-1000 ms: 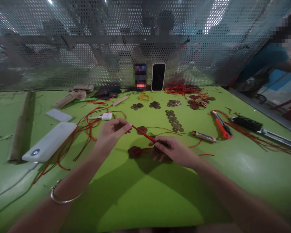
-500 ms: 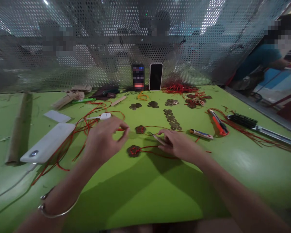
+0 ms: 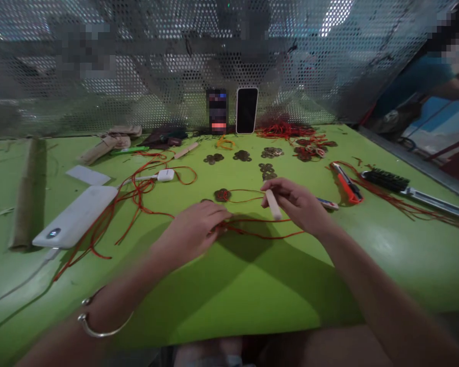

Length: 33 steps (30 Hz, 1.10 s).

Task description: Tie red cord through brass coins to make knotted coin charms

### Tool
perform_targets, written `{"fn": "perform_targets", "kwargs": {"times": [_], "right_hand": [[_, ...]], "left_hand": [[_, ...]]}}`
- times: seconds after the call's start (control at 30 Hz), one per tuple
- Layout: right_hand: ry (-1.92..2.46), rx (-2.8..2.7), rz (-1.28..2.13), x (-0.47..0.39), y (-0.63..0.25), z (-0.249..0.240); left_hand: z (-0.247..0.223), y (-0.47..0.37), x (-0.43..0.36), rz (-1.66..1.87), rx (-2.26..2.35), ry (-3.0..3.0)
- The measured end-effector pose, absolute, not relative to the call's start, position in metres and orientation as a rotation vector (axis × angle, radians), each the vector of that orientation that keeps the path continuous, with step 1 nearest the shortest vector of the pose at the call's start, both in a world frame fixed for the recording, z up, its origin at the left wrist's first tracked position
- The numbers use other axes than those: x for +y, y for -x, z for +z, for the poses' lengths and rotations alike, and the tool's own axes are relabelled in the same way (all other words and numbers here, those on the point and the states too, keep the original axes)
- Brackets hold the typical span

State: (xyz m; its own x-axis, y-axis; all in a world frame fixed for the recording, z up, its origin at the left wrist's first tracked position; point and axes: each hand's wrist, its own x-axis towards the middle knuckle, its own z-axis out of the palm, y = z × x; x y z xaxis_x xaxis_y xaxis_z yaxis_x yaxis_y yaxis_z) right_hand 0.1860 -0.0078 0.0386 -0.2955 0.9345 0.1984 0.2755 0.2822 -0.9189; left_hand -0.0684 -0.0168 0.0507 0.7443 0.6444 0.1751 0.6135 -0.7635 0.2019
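Note:
My left hand [image 3: 199, 224] is closed over the nearer flower-shaped coin cluster [image 3: 206, 201], which is mostly hidden under the fingers. Two strands of red cord [image 3: 260, 237] run from beneath it to the right. My right hand [image 3: 296, 204] grips a tool with a pale wooden handle [image 3: 273, 205]; its tip is not visible. Just behind the left fingers lies another coin cluster [image 3: 222, 194] with a thin loop of red cord that stretches toward the right hand.
Several loose coin groups [image 3: 241, 155] lie farther back, before two upright phones [image 3: 247, 111]. A marker [image 3: 329, 204], an orange cutter [image 3: 349, 184] and a black brush [image 3: 386, 178] are on the right. Tangled red cords, a white power bank [image 3: 76, 214] and a tube [image 3: 28, 199] occupy the left.
My left hand has come down and right, from hovering in the air onto the nearer coin cluster. My right hand has shifted right and up, turning the tool so its wooden handle shows.

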Motion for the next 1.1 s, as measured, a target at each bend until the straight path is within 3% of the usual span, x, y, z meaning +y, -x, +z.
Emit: {"fn": "perform_targets", "kwargs": {"times": [0.23, 0.47, 0.57, 0.67, 0.77, 0.97, 1.1], "right_hand": [[0.903, -1.922, 1.142, -0.023, -0.186, 0.047], [0.956, -1.897, 1.208, -0.018, -0.186, 0.041], [0.923, -1.744, 1.243, -0.015, -0.188, 0.040], [0.885, -1.634, 1.330, -0.016, -0.188, 0.044], [0.911, -1.621, 1.356, -0.016, -0.186, 0.046], [1.019, -1.663, 1.204, -0.028, -0.185, 0.039], [0.996, -1.702, 1.266, -0.052, -0.190, 0.034]], "left_hand": [[0.043, 0.079, 0.010, 0.253, 1.084, -2.750], [0.061, 0.083, 0.003, 0.782, 1.087, -2.088], [0.078, 0.080, -0.018, 0.597, 1.045, -1.918], [0.079, 0.073, -0.037, 0.236, 1.000, -2.117], [0.065, 0.067, -0.044, 0.094, 0.952, -2.468], [0.046, 0.062, -0.057, 0.290, 0.990, -3.013], [0.045, 0.062, -0.072, 0.306, 0.703, -3.101]]}}
